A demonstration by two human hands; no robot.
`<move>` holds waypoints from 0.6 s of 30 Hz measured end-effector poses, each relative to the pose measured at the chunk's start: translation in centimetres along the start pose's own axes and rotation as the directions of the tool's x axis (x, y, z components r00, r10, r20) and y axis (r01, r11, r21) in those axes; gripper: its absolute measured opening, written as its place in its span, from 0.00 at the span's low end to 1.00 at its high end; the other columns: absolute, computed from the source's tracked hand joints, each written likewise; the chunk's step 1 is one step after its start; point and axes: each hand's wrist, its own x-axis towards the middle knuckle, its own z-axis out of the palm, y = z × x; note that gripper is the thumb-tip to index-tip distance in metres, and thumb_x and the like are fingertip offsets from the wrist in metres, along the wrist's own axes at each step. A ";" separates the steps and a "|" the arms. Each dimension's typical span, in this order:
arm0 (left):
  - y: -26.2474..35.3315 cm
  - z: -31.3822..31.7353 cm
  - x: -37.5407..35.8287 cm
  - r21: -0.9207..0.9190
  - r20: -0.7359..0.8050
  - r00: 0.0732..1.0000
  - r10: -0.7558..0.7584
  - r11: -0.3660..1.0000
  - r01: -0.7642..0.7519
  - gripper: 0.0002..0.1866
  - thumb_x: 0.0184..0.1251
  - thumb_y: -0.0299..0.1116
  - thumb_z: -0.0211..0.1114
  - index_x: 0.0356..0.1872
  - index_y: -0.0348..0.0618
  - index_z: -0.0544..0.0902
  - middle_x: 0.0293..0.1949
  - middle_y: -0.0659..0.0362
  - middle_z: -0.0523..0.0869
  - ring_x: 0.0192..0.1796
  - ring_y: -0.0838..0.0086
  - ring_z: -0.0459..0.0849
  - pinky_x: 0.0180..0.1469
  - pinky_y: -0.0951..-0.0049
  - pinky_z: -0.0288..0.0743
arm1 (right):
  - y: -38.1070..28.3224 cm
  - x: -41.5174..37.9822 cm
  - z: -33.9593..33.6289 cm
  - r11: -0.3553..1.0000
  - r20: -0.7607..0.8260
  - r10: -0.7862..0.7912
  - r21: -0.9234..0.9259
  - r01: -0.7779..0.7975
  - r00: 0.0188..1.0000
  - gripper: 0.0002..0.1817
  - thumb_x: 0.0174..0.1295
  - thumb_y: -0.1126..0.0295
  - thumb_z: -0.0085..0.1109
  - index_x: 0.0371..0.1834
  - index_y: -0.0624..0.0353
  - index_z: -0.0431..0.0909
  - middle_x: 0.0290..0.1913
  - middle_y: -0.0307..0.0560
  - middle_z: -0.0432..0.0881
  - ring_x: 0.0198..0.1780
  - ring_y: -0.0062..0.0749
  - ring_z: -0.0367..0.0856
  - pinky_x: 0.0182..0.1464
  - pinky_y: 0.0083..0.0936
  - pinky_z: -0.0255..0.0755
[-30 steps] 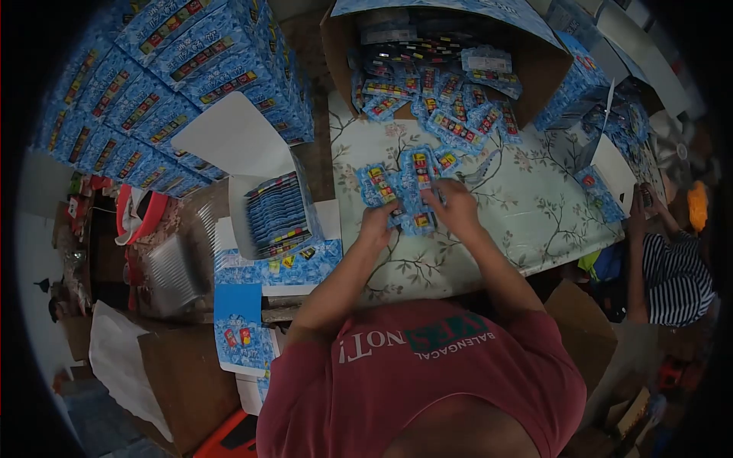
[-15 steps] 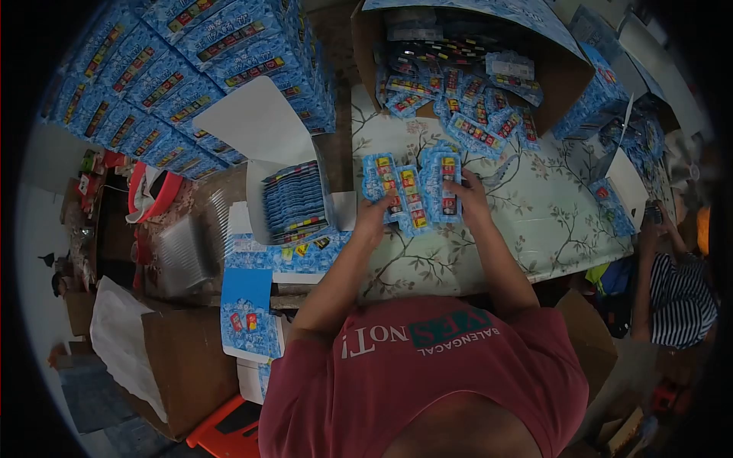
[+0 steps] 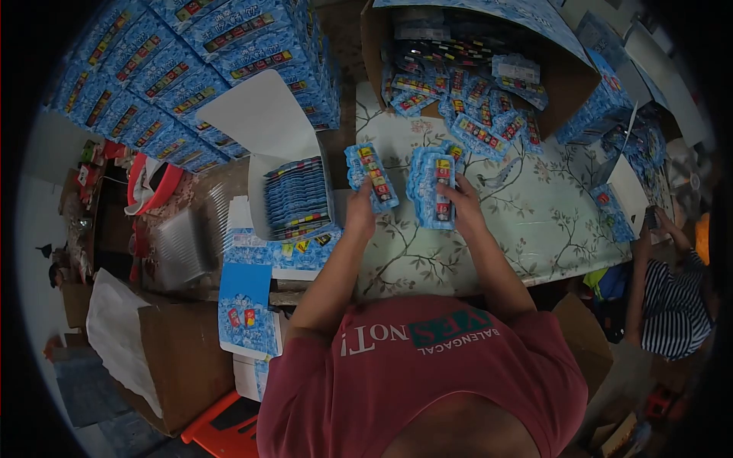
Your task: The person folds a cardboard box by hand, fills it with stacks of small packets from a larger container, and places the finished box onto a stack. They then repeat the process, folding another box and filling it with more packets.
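My left hand [image 3: 360, 208] holds up a small stack of blue packets [image 3: 370, 175] printed with red and yellow marks, just right of an open white box [image 3: 294, 200] filled with the same packets on edge. My right hand [image 3: 460, 200] grips a thicker stack of blue packets [image 3: 435, 185] over the floral tablecloth [image 3: 527, 214]. The two stacks are apart. A loose heap of blue packets [image 3: 466, 103] spills from a big cardboard carton [image 3: 557, 72] at the far side of the table.
Stacked blue cartons [image 3: 191, 69] fill the upper left. Flat blue box blanks [image 3: 246, 305] lie below the white box. Brown cardboard [image 3: 183, 359] stands at the lower left. Another person in a striped top [image 3: 676, 313] sits at the right edge, hand raised.
The fanned packets were gathered into two stacks. My left hand has carried its stack leftward toward the white box, away from the one in my right hand.
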 end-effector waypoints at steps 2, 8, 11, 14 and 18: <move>0.3 0.4 -0.3 0.062 0.008 0.999 0.035 0.997 -0.036 0.24 0.69 0.46 0.57 0.58 0.42 0.71 0.50 0.58 0.81 0.50 0.70 0.81 0.51 0.65 0.74 | -0.2 0.2 -0.1 0.970 -0.046 0.024 0.244 -0.012 0.999 0.20 0.59 0.75 0.60 0.55 0.62 0.69 0.47 0.43 0.78 0.48 0.26 0.77 0.49 0.24 0.73; -2.7 2.4 -1.9 0.164 0.338 0.938 0.083 0.976 -0.145 0.21 0.59 0.32 0.68 0.52 0.40 0.74 0.44 0.60 0.82 0.45 0.75 0.80 0.47 0.72 0.74 | 5.3 0.1 1.9 0.953 -0.127 -0.131 -0.291 0.089 0.983 0.20 0.70 0.59 0.47 0.56 0.63 0.70 0.47 0.43 0.78 0.44 0.23 0.76 0.50 0.24 0.69; -0.6 1.5 -2.9 0.298 0.344 0.931 0.124 0.926 -0.233 0.20 0.54 0.26 0.70 0.49 0.40 0.76 0.41 0.61 0.84 0.42 0.76 0.81 0.46 0.74 0.74 | 2.9 -1.3 2.5 0.940 -0.102 -0.041 -0.341 0.003 0.994 0.25 0.71 0.52 0.41 0.54 0.64 0.72 0.46 0.42 0.78 0.43 0.22 0.74 0.50 0.24 0.67; 2.0 -0.1 -2.9 0.730 0.431 0.897 0.102 0.545 -0.413 0.20 0.54 0.32 0.69 0.49 0.41 0.76 0.40 0.54 0.85 0.41 0.67 0.83 0.44 0.70 0.75 | -1.2 -1.7 1.2 0.913 -0.166 -0.185 -0.393 0.107 0.968 0.22 0.69 0.56 0.48 0.54 0.64 0.73 0.49 0.45 0.79 0.49 0.23 0.75 0.52 0.22 0.68; 3.2 1.2 -4.1 0.863 0.475 0.877 -0.074 -0.157 -0.481 0.25 0.53 0.41 0.67 0.52 0.45 0.75 0.42 0.43 0.82 0.44 0.50 0.81 0.45 0.62 0.76 | -2.8 -0.9 -0.2 0.688 0.007 -0.518 -0.591 0.421 0.855 0.16 0.64 0.66 0.57 0.52 0.59 0.76 0.46 0.45 0.80 0.44 0.29 0.78 0.46 0.24 0.70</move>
